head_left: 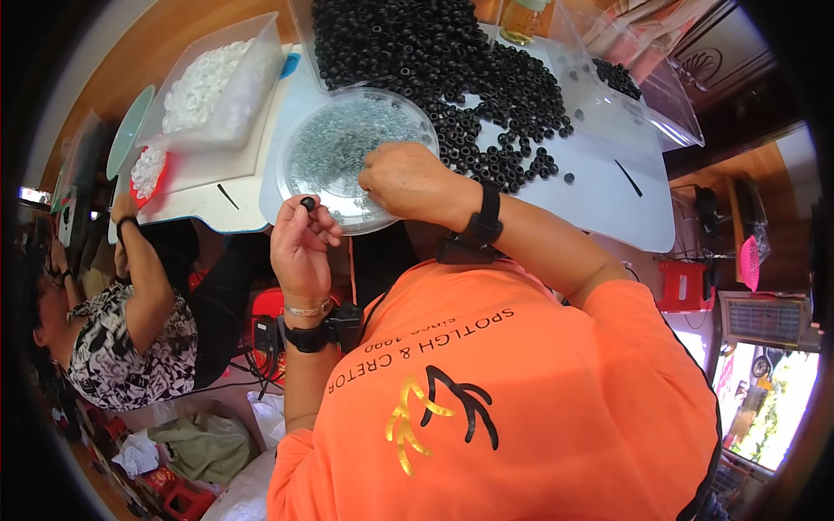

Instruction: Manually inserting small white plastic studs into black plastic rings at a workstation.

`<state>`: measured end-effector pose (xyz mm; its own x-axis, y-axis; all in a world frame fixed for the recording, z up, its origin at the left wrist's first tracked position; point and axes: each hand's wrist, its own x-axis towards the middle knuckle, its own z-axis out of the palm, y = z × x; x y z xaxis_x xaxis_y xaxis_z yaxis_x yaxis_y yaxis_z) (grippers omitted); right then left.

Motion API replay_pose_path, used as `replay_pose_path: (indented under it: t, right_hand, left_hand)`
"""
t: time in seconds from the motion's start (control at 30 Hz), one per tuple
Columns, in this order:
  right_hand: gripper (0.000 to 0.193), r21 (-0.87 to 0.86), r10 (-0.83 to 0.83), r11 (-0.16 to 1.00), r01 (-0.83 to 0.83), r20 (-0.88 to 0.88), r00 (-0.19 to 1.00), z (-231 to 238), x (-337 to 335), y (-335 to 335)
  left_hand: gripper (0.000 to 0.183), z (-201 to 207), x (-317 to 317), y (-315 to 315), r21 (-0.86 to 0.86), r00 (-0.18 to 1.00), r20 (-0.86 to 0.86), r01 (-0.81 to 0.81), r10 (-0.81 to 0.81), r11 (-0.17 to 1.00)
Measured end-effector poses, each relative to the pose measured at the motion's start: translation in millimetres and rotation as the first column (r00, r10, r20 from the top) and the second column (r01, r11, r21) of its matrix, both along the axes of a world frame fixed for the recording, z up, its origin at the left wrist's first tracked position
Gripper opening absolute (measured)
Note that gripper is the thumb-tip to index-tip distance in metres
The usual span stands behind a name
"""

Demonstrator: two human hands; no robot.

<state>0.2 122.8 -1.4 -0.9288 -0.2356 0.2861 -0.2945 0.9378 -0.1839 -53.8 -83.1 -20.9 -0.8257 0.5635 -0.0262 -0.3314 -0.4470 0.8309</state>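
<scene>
My left hand point(301, 247) is closed in a pinch on a small black round cap point(307, 204), held at the near left edge of a shallow clear round tray point(281, 165). The tray holds many tiny clear pieces point(334, 139). Over its right side is my right hand point(410, 181), fingers bent down and pressed together at the clear pieces. What those fingertips hold, if anything, is hidden. A big heap of black ring-like caps point(504, 95) spreads behind and to the right of the tray, partly inside a clear bin.
Left stands a translucent bin point(252, 104) of white pieces, beside a red bowl point(139, 195) of white pieces. Another clear bin point(669, 95) is at the far right, near a jar point(521, 19). Thin black tools point(627, 178) lie on the table. A co-worker point(130, 330) sits at left.
</scene>
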Motion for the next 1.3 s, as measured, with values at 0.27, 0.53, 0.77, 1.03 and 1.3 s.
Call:
replay_pose_path:
  t: [0.27,0.53,0.77,1.03,1.3]
  right_hand:
    - [0.009,-0.107,-0.074,0.992,0.065,-0.08,0.994,-4,-5,3]
    - [0.007,-0.149,0.071,0.987,-0.067,0.025,0.997,5,6,-4]
    - [0.011,-0.058,0.078,0.995,-0.082,-0.059,0.995,-6,4,-8]
    - [0.016,-0.495,-0.081,0.868,0.047,-0.047,0.996,-2,4,11]
    - [0.015,-0.883,0.138,0.451,0.131,0.214,0.967,12,21,35]
  left_hand:
    - [0.021,-5,2,-1,0.013,0.999,0.025,0.046,-0.046,0.999]
    - [0.021,-4,0,3,0.005,0.998,0.059,0.029,-0.029,1.0]
    - [0.021,-5,1,3,-0.008,0.997,0.042,0.059,-0.058,0.998]
    - [0.021,5,9,15,-0.095,0.991,-0.006,0.133,-0.134,0.987]
    - [0.024,18,18,55,-0.36,0.888,-0.331,0.193,-0.319,0.913]
